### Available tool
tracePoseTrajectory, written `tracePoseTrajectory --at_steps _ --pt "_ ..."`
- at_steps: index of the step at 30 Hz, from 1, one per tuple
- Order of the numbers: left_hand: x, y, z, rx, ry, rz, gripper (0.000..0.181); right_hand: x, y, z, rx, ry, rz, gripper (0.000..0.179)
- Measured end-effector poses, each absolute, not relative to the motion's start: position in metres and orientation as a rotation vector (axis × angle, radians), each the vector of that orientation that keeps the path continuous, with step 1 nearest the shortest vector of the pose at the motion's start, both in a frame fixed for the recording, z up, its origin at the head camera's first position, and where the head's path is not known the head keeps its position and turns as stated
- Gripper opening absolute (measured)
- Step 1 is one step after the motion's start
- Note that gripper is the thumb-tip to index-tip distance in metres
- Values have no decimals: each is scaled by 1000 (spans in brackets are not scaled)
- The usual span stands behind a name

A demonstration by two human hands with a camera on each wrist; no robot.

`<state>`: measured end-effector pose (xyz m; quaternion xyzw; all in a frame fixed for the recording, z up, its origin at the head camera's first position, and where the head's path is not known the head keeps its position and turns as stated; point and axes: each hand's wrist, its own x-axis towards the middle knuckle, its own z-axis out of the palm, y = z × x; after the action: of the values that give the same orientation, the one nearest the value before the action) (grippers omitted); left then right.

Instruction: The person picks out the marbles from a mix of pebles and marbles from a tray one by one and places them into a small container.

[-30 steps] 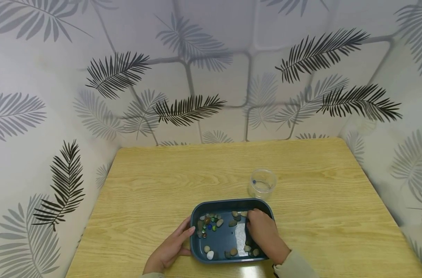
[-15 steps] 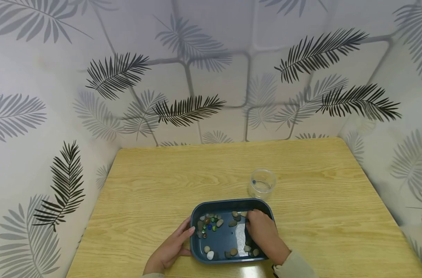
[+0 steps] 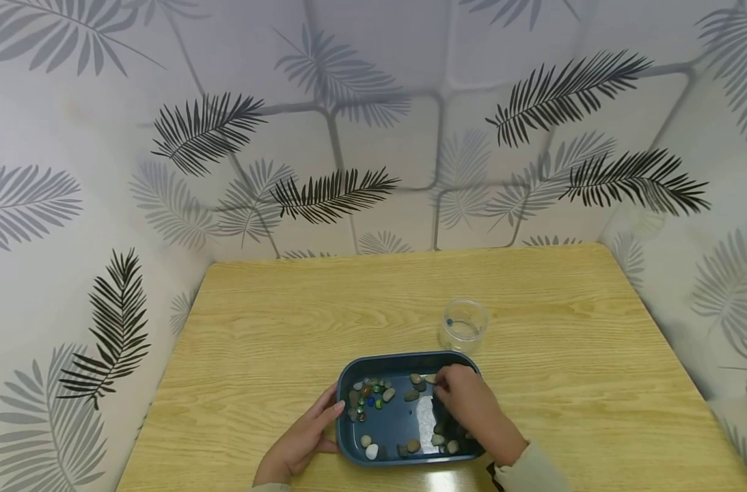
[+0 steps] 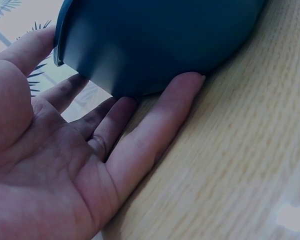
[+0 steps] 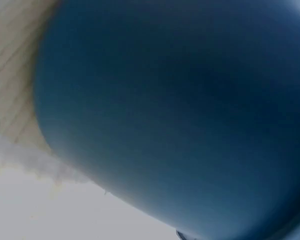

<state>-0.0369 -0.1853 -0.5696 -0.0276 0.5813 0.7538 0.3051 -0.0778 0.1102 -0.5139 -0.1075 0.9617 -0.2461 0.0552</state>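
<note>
In the head view a dark blue plastic tub (image 3: 400,415) holds pebbles (image 3: 413,446) and coloured glass marbles (image 3: 371,402). My left hand (image 3: 305,437) grips its left end. In the left wrist view the thumb (image 4: 40,45) lies at the rim while the fingers (image 4: 155,125) press low on the outer wall by the table. My right hand (image 3: 468,400) reaches over the right end, fingers bent down toward a pale pebble (image 3: 430,379) by the far wall. Its fingertips are mostly hidden, and I cannot tell whether they hold anything. The right wrist view is filled by the tub's wall (image 5: 165,125).
Behind the tub's far right corner stands a clear round container (image 3: 465,324) with a small blue marble (image 3: 450,322) in it. The wooden table (image 3: 275,321) meets patterned walls at its back and sides. The marbles cluster in the tub's left part.
My right hand was still, then rises a little and shifts slightly right inside the tub, showing more of its thumb side. My left hand and the tub stay in place.
</note>
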Motion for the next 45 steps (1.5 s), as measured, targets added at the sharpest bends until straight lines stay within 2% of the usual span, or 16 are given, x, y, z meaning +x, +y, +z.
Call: tracePoseTrajectory --at_steps 28,45 --pt "-37 -186 -568 -77 1541 1981 56 -98 162 -493 -349 2913 -1177 15" --pt "-38 -186 -571 -78 1554 1975 54 -110 178 -492 -263 3018 -1216 18"
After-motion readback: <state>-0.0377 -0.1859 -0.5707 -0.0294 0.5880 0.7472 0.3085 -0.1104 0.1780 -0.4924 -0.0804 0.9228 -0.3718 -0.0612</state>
